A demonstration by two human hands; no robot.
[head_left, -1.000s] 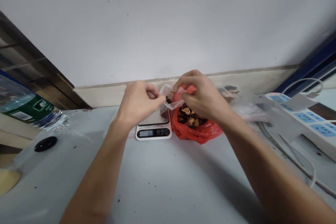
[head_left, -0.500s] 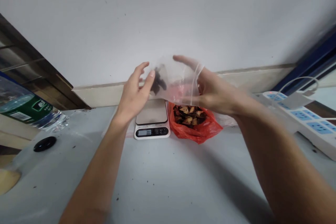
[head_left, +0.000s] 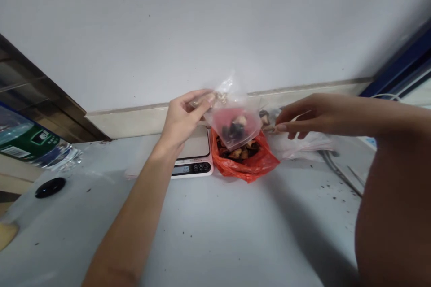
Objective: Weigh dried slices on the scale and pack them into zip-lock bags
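My left hand (head_left: 188, 114) is closed on a clear plastic bag (head_left: 232, 116), its thumb pressing on the near side. Dark and pale pieces (head_left: 235, 129) show in the lower part of the bag, which hangs over an open red plastic bag (head_left: 245, 168). Some small beige bits (head_left: 221, 97) appear near the left fingertips; which bag they are in is unclear. Dried brown slices (head_left: 240, 152) fill the red bag. To the right, my right hand (head_left: 299, 119) has its fingers bent together beside some dark and pale pieces (head_left: 265, 119); what they pinch is unclear.
A white digital scale (head_left: 193, 168) stands left of the red bag, partly behind my left wrist. Flat clear bags (head_left: 303, 143) lie at the right. A water bottle (head_left: 37, 139), a black oval object (head_left: 50, 187) and a grey cable (head_left: 343, 175) are around.
My right hand has come out of the clear bag and moved right. My left hand now grips the bag, which has sunk and folded down over the red bag. The view has shifted slightly.
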